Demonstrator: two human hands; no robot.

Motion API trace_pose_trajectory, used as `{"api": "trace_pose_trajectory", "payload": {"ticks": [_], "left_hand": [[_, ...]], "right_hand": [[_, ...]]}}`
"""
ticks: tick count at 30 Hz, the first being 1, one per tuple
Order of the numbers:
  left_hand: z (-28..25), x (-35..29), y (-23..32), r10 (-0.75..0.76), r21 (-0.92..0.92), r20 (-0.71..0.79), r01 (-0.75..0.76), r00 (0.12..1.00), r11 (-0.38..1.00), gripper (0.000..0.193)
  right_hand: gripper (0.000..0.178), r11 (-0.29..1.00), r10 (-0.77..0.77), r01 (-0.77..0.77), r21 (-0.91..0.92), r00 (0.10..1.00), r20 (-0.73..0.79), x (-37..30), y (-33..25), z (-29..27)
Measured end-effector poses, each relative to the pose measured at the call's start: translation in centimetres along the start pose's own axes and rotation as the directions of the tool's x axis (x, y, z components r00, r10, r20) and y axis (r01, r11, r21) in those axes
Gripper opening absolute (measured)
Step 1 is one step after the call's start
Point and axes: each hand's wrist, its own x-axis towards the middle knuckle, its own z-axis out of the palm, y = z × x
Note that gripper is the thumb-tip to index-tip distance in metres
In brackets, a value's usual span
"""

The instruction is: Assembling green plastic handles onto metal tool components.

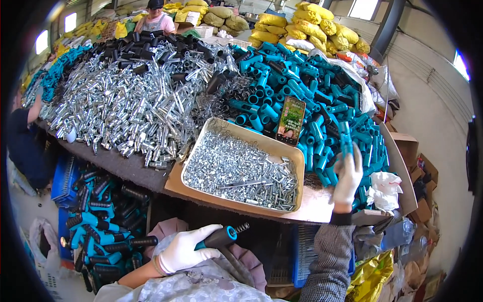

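Note:
My left hand [182, 251], in a white glove, is closed around a black and teal handle [219, 238] held low in front of my lap. A metal spring [242, 227] sticks out of the handle's end. Over on the right, my gloved right hand [348, 176] grips a teal plastic sleeve [345, 137] upright at the edge of a large heap of teal sleeves [282, 75]. Between my hands and the heaps sits a cream tray [300, 168] full of small metal pins and springs. A phone [291, 121] with a lit screen leans behind the tray's right end.
Shiny metal fittings [126, 105] cover the table's left and middle, with black parts [171, 48] behind them. Black and teal handles [105, 231] fill a blue crate below left. A crumpled white bag [385, 191] lies right. Two people [156, 22] stand beyond the heap and at left.

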Motion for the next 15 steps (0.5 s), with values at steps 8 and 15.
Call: {"api": "trace_pose_trajectory", "payload": {"ticks": [8, 15], "left_hand": [[0.5, 0.5, 0.4, 0.059, -0.015, 0.001, -0.059, 0.998, 0.998, 0.062], [0.4, -0.9, -0.8, 0.016, 0.113, 0.01, -0.017, 1.0, 0.993, 0.063]], "right_hand": [[0.035, 0.977, 0.081, -0.056, -0.208, 0.99, 0.118, -13.6, -1.5, 1.1], [0.035, 0.363, -0.163, 0.186, -0.913, 0.977, 0.134, -12.6, 5.1, -6.1]]}}
